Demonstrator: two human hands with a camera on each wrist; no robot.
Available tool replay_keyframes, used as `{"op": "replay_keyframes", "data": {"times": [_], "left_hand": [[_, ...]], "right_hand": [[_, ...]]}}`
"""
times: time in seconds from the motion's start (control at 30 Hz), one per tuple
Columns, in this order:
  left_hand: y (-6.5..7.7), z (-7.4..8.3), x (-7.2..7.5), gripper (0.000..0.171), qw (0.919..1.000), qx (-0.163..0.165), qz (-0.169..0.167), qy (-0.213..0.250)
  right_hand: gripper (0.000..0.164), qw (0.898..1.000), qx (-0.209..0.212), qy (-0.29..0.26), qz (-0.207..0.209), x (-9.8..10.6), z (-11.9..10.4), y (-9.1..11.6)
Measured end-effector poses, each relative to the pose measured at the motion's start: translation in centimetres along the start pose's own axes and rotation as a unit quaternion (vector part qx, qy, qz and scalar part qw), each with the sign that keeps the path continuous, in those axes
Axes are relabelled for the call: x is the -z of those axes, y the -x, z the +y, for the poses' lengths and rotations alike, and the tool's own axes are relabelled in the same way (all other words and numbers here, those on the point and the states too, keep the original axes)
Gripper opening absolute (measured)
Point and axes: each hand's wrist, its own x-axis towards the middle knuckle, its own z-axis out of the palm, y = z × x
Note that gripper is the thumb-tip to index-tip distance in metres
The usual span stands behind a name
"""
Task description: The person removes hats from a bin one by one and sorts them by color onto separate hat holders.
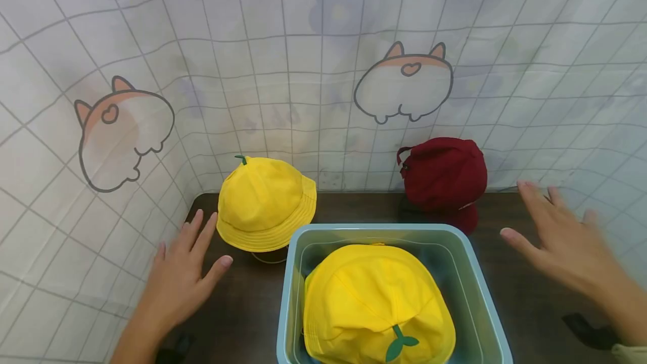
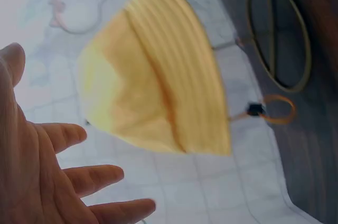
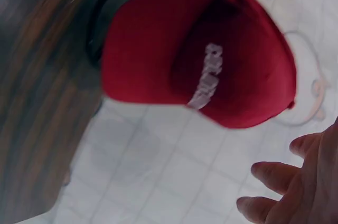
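Observation:
My left hand hovers over the left side of the dark table, fingers spread and holding nothing. Just beyond its fingertips a yellow bucket hat sits on a stand with a round wire base; an orange cord loop hangs below the brim. On the right, my right hand is raised with its fingers apart and nothing in it. Left of it a dark red baseball cap is propped up, with pale lettering on its front. Another yellow hat with a green sprout lies in the pale blue bin.
The pale blue bin stands at the front middle of the dark table, between the hands. A white grid-patterned curtain with corgi drawings encloses the back and sides. Under the cap's brim is a dark ring base.

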Motion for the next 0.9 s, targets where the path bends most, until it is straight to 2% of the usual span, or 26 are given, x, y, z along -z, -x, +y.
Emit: {"op": "replay_keyframes", "data": {"times": [0.17, 0.3, 0.5, 0.7, 0.9], "left_hand": [[0.4, 1.9, 0.6, 0.069, 0.9974, -0.041, 0.032, 0.049], [0.7, 3.6, 0.6, 0.061, 0.9934, -0.032, 0.023, 0.107], [0.7, 5.6, -0.6, 0.055, 0.9825, -0.033, 0.010, 0.183], [1.0, 7.3, -2.1, 0.051, 0.9709, -0.032, 0.002, 0.237], [0.9, 8.9, -3.2, 0.051, 0.9574, -0.036, -0.004, 0.287]], "right_hand": [[0.090, 0.999, 0.025, -0.025, -0.002, 1.2, -2.4, 0.1], [0.087, 0.998, 0.054, -0.028, 0.010, 2.2, -4.8, 0.2], [0.086, 0.992, 0.121, -0.012, 0.031, 3.4, -8.6, 0.7], [0.084, 0.977, 0.206, -0.003, 0.059, 3.7, -11.6, 1.0], [0.069, 0.953, 0.296, 0.002, 0.066, 3.6, -13.9, 1.5]]}}
